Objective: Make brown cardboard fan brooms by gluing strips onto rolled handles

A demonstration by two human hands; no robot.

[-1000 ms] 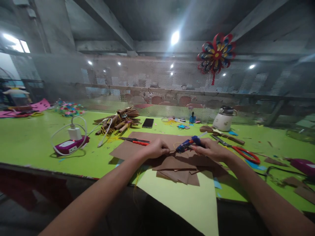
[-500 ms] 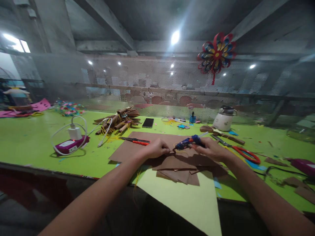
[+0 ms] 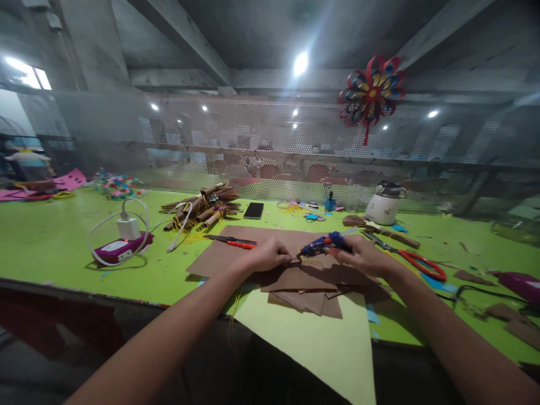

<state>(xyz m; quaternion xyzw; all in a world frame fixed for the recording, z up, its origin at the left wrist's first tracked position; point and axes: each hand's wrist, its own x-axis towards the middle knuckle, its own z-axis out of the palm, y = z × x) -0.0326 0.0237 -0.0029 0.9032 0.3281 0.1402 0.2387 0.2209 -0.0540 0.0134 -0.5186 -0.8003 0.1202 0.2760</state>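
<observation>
My right hand [image 3: 360, 254] is wrapped round a dark blue hot glue gun [image 3: 324, 244], its nozzle pointing left and down at the brown paper. My left hand [image 3: 270, 255] is closed in a pinch at a piece of brown paper [image 3: 291, 277], just left of the nozzle; the fingertips partly hide what they grip. A thin yellow strand loops beside the nozzle. Under both hands lie stacked brown sheets [image 3: 240, 235], over a pale yellow sheet [image 3: 320, 349] that hangs past the table edge. Red-handled pliers or cutters [image 3: 236, 242] lie behind my left hand.
On the green table [image 3: 54, 242] stand a purple power strip [image 3: 122, 249] with a white charger, a pile of rolled brown paper tubes [image 3: 202, 211] and a phone [image 3: 253, 211]. Orange-handled scissors [image 3: 422, 265], a white jug [image 3: 383, 203] and a black cable lie to the right.
Hardly anything differs. Both hands and the glue gun keep nearly the same place, with the nozzle still close to my left fingertips.
</observation>
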